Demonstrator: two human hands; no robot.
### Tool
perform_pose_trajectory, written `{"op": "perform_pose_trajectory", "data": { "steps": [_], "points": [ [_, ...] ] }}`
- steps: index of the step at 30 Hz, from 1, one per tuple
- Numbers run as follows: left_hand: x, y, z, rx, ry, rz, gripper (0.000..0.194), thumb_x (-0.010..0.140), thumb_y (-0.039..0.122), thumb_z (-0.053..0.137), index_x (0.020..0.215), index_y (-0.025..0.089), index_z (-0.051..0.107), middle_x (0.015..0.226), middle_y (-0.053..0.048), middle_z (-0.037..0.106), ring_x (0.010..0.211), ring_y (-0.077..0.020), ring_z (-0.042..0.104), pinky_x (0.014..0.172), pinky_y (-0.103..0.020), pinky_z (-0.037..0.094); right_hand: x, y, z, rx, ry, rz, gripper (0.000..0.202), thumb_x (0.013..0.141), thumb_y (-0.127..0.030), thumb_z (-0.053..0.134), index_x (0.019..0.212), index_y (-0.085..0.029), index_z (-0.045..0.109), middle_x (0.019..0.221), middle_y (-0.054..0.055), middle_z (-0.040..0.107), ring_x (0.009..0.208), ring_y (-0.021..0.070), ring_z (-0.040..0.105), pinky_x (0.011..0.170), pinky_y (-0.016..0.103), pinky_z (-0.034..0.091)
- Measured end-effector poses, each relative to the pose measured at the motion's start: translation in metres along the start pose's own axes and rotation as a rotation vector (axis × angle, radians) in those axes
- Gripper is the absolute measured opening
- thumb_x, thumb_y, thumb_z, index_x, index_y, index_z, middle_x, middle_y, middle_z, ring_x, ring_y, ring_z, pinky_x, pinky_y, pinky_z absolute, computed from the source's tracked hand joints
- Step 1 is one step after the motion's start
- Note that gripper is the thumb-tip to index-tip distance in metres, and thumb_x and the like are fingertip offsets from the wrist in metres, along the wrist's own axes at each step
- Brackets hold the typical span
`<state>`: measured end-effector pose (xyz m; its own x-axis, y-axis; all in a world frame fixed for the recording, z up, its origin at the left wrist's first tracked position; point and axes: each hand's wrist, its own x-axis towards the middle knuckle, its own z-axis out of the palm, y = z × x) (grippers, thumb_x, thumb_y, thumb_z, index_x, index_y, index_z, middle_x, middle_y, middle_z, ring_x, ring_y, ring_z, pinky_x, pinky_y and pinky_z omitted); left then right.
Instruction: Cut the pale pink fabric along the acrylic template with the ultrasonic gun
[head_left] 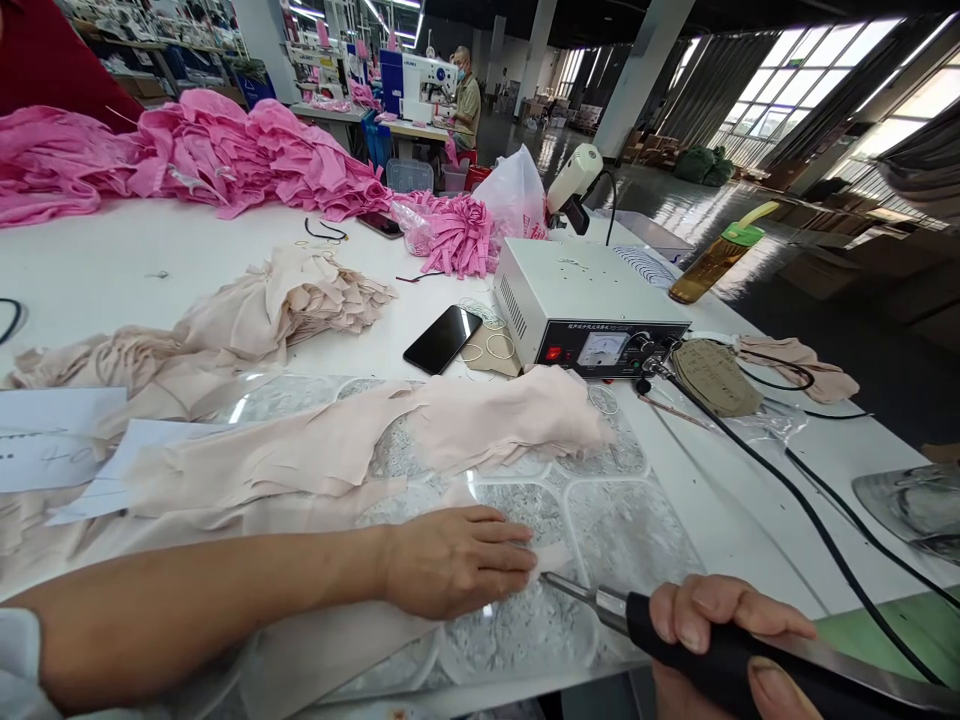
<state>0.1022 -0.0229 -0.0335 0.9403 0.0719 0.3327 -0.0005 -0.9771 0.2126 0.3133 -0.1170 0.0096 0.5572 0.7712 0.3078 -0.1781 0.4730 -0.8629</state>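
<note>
My left hand [461, 562] lies flat, palm down, on a thin beige fabric piece [553, 558] over the clear patterned mat [517, 640]. Its fingers are stretched out and point right. In my right hand [720, 625] is a black-handled tool [675, 640] with a metal tip, the fingers wrapped round the handle. The tip meets the mat or fabric edge just right of my left fingertips; exact contact is hard to tell. Beyond my left hand a stack of beige pieces [510, 415] lies on the mat, with more beige fabric [270, 455] to its left.
A control box [592, 300] with a dial stands behind the stack, a black phone [442, 340] beside it. Black cables [780, 480] run along the right. Pink fabric [247, 150], a bottle [716, 262] and papers [56, 435] lie around. A person [466, 100] sits at a distant sewing machine.
</note>
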Motion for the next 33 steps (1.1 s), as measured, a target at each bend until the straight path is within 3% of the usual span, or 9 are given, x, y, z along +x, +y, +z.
{"op": "perform_pose_trajectory", "data": {
  "steps": [18, 23, 28, 33],
  "points": [
    [0.0, -0.001, 0.002, -0.032, 0.037, 0.0, 0.026, 0.1, 0.016, 0.044, 0.114, 0.01, 0.066, 0.124, -0.01, 0.065, 0.126, -0.0226, 0.053, 0.107, -0.034, 0.041, -0.002, 0.005, -0.006, 0.01, -0.093, -0.03, 0.006, 0.079, -0.024, 0.058, 0.077, -0.02, 0.055, 0.068, -0.002, 0.051, 0.05, 0.0108, 0.046, 0.043, 0.027, 0.045],
    [-0.001, -0.001, 0.002, -0.013, 0.012, 0.003, 0.027, 0.1, 0.017, 0.043, 0.113, 0.01, 0.066, 0.126, -0.009, 0.064, 0.126, -0.0233, 0.052, 0.108, -0.035, 0.04, -0.004, 0.003, -0.005, 0.005, -0.024, -0.027, 0.006, 0.078, -0.026, 0.058, 0.08, -0.02, 0.056, 0.069, -0.001, 0.049, 0.052, 0.0115, 0.046, 0.043, 0.028, 0.044],
    [0.0, -0.001, 0.002, 0.002, 0.014, 0.004, 0.025, 0.1, 0.015, 0.044, 0.11, 0.012, 0.067, 0.123, -0.01, 0.065, 0.125, -0.0221, 0.053, 0.106, -0.034, 0.042, -0.001, -0.002, -0.007, 0.01, 0.164, -0.025, 0.007, 0.073, -0.024, 0.058, 0.073, -0.02, 0.052, 0.065, -0.002, 0.046, 0.051, 0.0114, 0.043, 0.042, 0.026, 0.042],
    [0.005, 0.002, -0.001, 0.02, 0.024, 0.017, 0.025, 0.1, 0.014, 0.043, 0.108, 0.007, 0.066, 0.12, -0.012, 0.066, 0.12, -0.0232, 0.057, 0.103, -0.033, 0.045, 0.004, 0.006, -0.014, -0.025, 0.085, -0.066, 0.006, 0.072, -0.024, 0.059, 0.075, -0.02, 0.055, 0.066, 0.0, 0.053, 0.053, 0.0126, 0.048, 0.046, 0.03, 0.047]
  ]
}}
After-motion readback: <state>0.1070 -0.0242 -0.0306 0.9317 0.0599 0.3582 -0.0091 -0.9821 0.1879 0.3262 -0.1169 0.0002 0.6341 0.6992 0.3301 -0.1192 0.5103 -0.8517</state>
